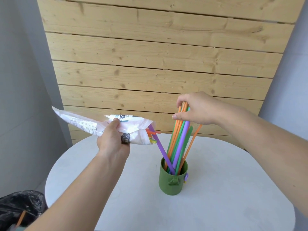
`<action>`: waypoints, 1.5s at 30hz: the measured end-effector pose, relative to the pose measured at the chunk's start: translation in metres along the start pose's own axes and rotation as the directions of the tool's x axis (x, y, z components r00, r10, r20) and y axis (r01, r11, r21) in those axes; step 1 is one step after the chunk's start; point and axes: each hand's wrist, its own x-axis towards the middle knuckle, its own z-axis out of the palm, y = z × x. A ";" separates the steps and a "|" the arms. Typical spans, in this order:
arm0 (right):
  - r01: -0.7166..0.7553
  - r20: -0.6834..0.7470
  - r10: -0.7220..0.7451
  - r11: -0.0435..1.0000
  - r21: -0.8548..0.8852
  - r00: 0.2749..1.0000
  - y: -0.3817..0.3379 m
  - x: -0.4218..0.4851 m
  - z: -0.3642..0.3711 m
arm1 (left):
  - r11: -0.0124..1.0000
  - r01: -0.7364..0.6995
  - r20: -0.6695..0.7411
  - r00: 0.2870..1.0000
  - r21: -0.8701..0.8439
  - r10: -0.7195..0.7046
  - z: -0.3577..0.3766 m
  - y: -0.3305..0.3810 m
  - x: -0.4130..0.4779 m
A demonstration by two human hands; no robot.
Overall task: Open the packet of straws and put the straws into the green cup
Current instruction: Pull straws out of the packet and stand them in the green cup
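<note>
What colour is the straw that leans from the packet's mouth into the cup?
Purple: the straw slants from the packet into the green cup, seen in the head view.

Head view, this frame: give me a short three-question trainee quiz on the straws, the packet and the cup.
1. True or false: the green cup lies on its side on the white table.
2. Which hand holds the packet? A) left hand B) right hand C) neither
3. Fill in: one purple straw leans from the cup's inside up into the packet's open ____.

Key
1. False: it stands upright, with straws in it.
2. A: the left hand grips the packet; the right hand pinches the tops of the straw bundle standing in the cup.
3. Mouth; a few short straw ends also poke out there.
</note>
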 end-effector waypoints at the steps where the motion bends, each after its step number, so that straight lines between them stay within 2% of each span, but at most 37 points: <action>1: 0.001 -0.009 -0.002 1.000 -0.008 1.000 -0.001 -0.002 0.003 | 1.000 0.001 0.003 1.000 0.000 -0.001 0.000 0.000 0.001; 11: 0.051 -0.201 -0.041 0.998 0.043 0.979 -0.010 -0.021 0.039 | 1.000 0.011 0.010 1.000 0.007 -0.011 -0.002 -0.003 0.007; 17: 0.101 -0.435 -0.088 0.995 0.008 0.896 -0.012 -0.026 0.057 | 1.000 0.019 0.010 1.000 0.020 -0.019 -0.003 -0.005 0.005; 23: 0.207 -0.589 0.035 0.918 0.339 0.808 -0.010 -0.025 0.074 | 0.999 0.021 0.001 1.000 0.030 -0.021 -0.003 -0.004 0.005; 30: 0.167 -0.538 0.148 0.854 0.493 0.830 -0.016 -0.029 0.088 | 0.999 0.027 -0.002 1.000 0.018 -0.027 -0.001 -0.004 0.007; 32: 0.153 -0.569 0.192 0.851 0.503 0.799 -0.015 -0.029 0.086 | 0.999 0.027 -0.007 1.000 0.017 -0.027 0.000 -0.002 0.008; 34: 0.067 -0.551 0.223 0.887 0.456 0.804 -0.013 -0.026 0.084 | 0.999 0.028 -0.007 1.000 0.016 -0.028 0.000 -0.001 0.011; 37: -0.050 -0.470 0.191 0.954 0.296 0.862 -0.012 -0.024 0.082 | 0.999 0.035 -0.016 0.999 0.004 -0.035 0.000 0.000 0.015; 40: -0.010 -0.434 0.114 0.972 0.234 0.894 -0.011 -0.025 0.082 | 0.999 0.043 -0.034 0.998 -0.005 -0.043 0.003 -0.001 0.018; 45: 0.040 -0.368 0.090 0.943 0.330 0.925 -0.011 -0.026 0.078 | 0.999 0.051 -0.036 0.998 -0.009 -0.051 0.008 -0.003 0.020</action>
